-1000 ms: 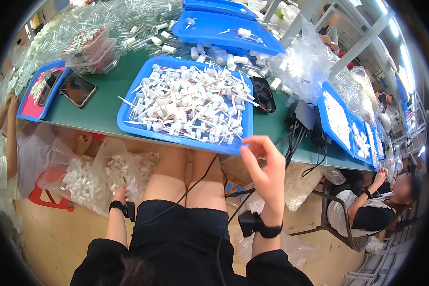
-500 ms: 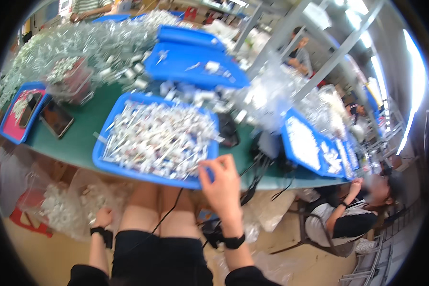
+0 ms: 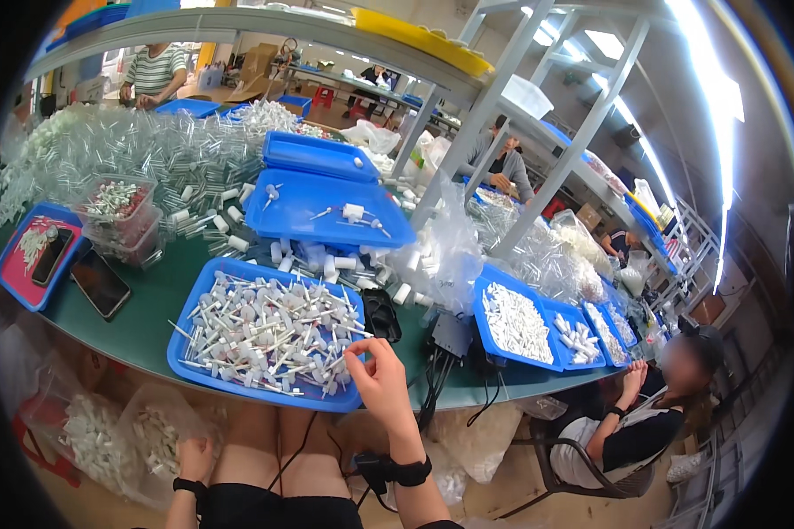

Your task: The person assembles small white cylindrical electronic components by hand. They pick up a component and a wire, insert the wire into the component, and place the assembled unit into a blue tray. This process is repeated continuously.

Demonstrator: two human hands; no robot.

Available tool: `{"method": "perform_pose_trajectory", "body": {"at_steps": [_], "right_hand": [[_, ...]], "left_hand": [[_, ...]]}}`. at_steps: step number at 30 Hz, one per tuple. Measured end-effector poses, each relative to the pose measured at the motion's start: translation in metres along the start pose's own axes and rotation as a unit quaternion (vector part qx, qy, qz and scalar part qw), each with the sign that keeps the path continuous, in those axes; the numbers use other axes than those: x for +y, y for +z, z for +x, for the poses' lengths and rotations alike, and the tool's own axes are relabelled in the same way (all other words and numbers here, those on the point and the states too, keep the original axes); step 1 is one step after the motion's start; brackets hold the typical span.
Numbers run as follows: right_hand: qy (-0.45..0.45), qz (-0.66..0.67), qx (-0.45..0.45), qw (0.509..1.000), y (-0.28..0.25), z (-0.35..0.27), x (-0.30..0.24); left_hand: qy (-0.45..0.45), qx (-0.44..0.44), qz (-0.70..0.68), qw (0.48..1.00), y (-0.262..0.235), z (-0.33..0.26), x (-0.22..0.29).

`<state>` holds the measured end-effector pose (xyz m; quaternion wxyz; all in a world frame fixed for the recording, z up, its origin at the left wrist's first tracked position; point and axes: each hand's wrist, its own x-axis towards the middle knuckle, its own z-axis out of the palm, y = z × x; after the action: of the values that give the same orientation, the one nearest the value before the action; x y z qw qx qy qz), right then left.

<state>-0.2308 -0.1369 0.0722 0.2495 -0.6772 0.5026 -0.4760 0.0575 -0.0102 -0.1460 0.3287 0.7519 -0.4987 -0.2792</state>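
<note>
A blue tray [image 3: 178,354] heaped with small white sticks with pale round heads [image 3: 273,331] lies at the table's near edge. Over its right rim, my right hand [image 3: 381,381] has thumb and forefinger closed together by the heap; whatever may be between them is too small to name. Low beside my left thigh, my left hand [image 3: 196,458] is loosely closed near a clear bag of white parts [image 3: 157,438]. Its fingertips are turned out of sight, so anything inside cannot be made out.
Behind the tray stands a blue tray [image 3: 291,207] with a few pieces. Phones [image 3: 100,282] and stacked clear tubs [image 3: 119,207] are at left, before piled clear tubes [image 3: 150,145]. Black devices with cables [image 3: 450,335] stand right. Another person [image 3: 626,423] sits beyond; grey shelf posts [image 3: 468,123] rise behind.
The view has tilted upward, so the tray and hands sit lower and more of the shelving shows. My right hand stays by the tray's right rim, its fingers closer together. My left hand remains low.
</note>
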Motion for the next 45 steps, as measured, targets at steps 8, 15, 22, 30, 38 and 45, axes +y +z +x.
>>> {"method": "perform_pose_trajectory", "body": {"at_steps": [8,15,22,30,38,45], "right_hand": [[0.051,0.248,0.054,0.966,-0.006,0.023,0.001],[-0.130,0.158,0.200,0.958,-0.096,0.111,-0.064],[-0.193,0.015,0.212,0.958,-0.142,0.156,-0.119],[0.088,0.211,-0.166,0.959,-0.030,0.003,-0.066],[0.173,0.251,-0.280,0.911,0.021,-0.077,-0.073],[0.093,0.191,-0.158,0.964,0.036,-0.075,-0.068]], "left_hand": [[0.015,-0.136,0.117,0.984,0.009,0.003,0.012],[0.010,-0.126,0.123,0.984,0.006,0.000,-0.002],[0.024,-0.120,0.136,0.983,0.017,0.003,0.008],[0.074,-0.292,0.132,0.944,-0.018,0.008,0.031],[0.130,-0.490,-0.346,0.790,-0.070,-0.032,0.168],[0.085,-0.378,-0.543,0.745,-0.048,-0.017,0.181]]}}
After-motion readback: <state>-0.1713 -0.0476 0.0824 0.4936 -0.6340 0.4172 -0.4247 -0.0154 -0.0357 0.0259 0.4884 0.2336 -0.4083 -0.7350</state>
